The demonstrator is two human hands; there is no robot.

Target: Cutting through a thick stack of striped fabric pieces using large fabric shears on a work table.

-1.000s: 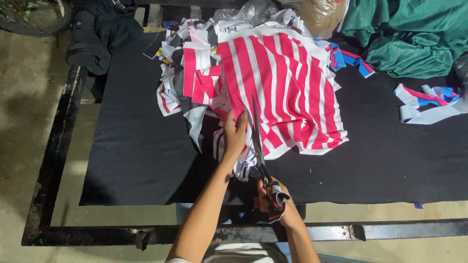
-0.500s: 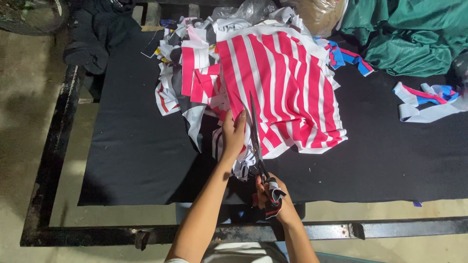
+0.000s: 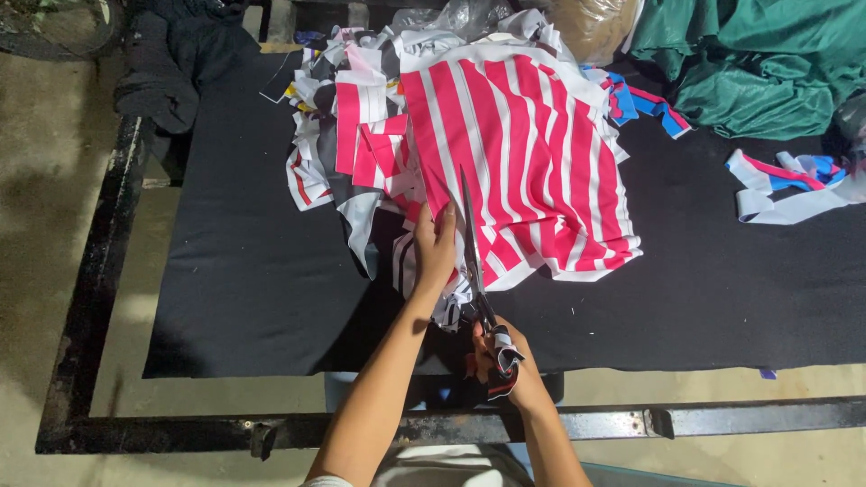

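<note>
Head view: mid-cut. Right hand (image 3: 505,361) clamped on scissors (image 3: 475,261), blades into red/white striped fabric (image 3: 523,171) on bench (image 3: 253,289); left hand (image 3: 435,248) flat, pinning cloth. Next move prob. needs blades following the stripe w/ cloth taut.

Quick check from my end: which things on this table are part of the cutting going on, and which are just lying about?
In use:
- scissors, held in right hand
- red and white striped fabric, pressed flat by left hand

Lying about:
- green cloth
- blue, white and red strips
- dark garment
- striped offcuts
</note>
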